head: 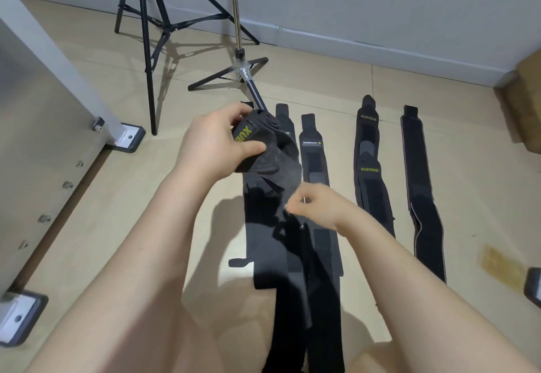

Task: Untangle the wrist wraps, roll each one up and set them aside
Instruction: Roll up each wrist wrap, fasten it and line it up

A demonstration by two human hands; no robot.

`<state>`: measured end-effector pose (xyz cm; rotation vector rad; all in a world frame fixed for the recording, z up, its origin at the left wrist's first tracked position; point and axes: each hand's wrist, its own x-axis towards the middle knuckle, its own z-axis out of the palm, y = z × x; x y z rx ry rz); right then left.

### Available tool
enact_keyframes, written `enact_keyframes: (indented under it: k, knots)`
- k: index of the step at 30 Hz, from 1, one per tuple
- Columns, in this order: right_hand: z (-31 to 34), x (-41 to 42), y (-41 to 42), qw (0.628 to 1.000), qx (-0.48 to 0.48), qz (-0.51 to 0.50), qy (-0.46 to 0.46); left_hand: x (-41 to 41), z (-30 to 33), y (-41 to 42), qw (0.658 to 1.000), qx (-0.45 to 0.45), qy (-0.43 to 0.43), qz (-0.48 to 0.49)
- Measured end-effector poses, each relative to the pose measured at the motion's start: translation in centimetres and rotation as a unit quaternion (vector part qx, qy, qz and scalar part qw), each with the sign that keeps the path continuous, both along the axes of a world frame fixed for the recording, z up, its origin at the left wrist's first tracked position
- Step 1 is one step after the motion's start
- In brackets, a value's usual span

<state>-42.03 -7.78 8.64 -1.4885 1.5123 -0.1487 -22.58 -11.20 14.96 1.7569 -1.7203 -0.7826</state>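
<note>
Fingers and thumb of the left hand curl around a half-rolled black fabric wrist wrap with yellow lettering, held above the tan floor. The right hand pinches its hanging tail below.

- One head-worn view, wide-angle, looking forward and steeply down.
- Close over the hands; floor below, wall at the far edge.
</note>
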Motion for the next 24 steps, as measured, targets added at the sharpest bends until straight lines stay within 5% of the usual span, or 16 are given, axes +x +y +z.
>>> enact_keyframes:
  k: [4,7,10,13,16,19,24]
  knots:
    - [1.9,0.2,-1.2,0.970,-0.149,-0.170,-0.094,1.2,-0.3,-0.1,0.997,0.017,-0.077,-0.018]
    - [3.2,1.5,-0.9,0.962,-0.197,-0.095,-0.162,0.8,-0.9,-0.1,0.992,0.054,-0.092,-0.062]
    - [2.5,2.9,-0.6,0.968,-0.218,0.030,-0.120,0.4,-0.7,0.0,0.987,0.072,-0.087,-0.114]
    - [1.7,3.6,-0.6,0.958,-0.268,0.028,-0.096,0.4,-0.1,0.3,0.986,0.083,-0.072,-0.128]
    - [1.8,3.3,-0.8,0.953,-0.281,-0.015,-0.109,0.5,0.4,0.7,0.993,0.063,-0.008,-0.100]
    - [2.5,2.4,-1.1,0.945,-0.186,-0.117,-0.243,0.7,0.5,1.0,0.997,0.035,0.065,-0.031]
    - [3.0,0.9,-1.5,0.905,-0.069,-0.202,-0.369,-0.1,-0.1,1.5,0.948,0.130,0.291,0.008]
